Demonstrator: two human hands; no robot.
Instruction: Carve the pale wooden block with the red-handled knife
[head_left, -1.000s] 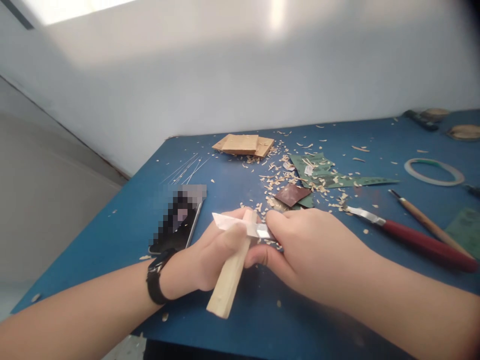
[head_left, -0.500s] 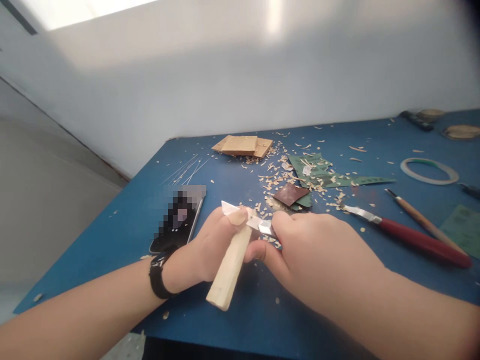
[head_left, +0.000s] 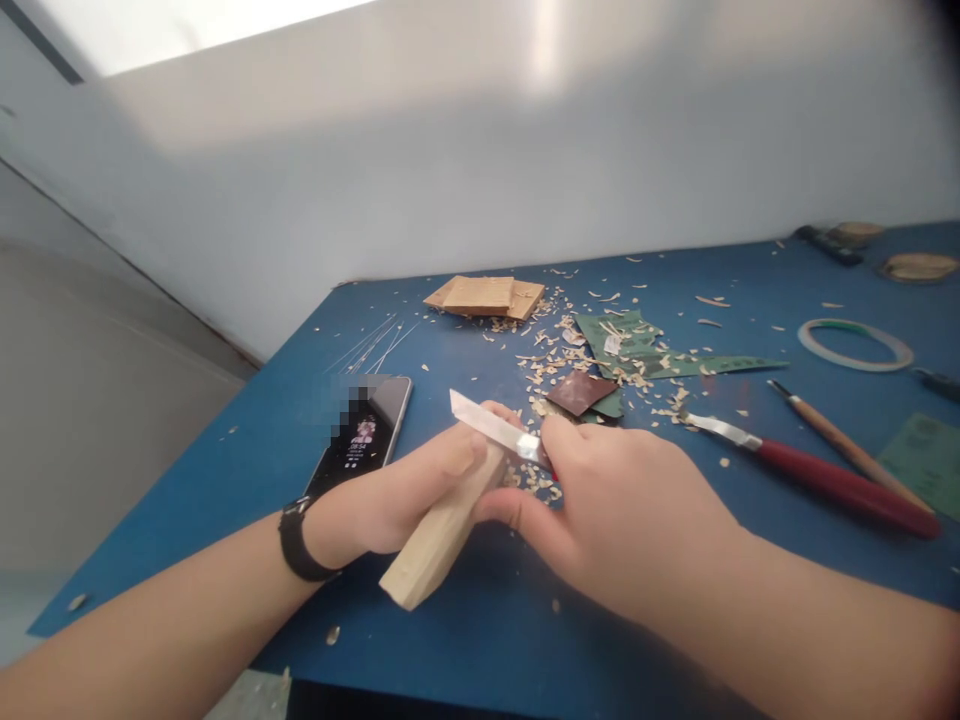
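My left hand is closed around a pale, squared stick of wood, whose near end points down toward me. Its far end is hidden behind the fingers and the blade. In my right hand is a carving knife with a slanted, pointed steel blade; most of its handle is covered by my fingers. The blade lies across the far part of the stick, close to my left thumb, with its tip toward the upper left. My right thumb presses against the stick's right side.
A phone lies left of my hands. Wood shavings, green sandpaper and a brown square lie beyond them. Wooden boards are stacked at the back. Rightward are a red-handled knife, a wooden-handled tool and a tape ring.
The stick's near end has swung left and the knife blade now lies more fully across it. My left wrist has shifted slightly left, and the phone's screen now shows lit content.
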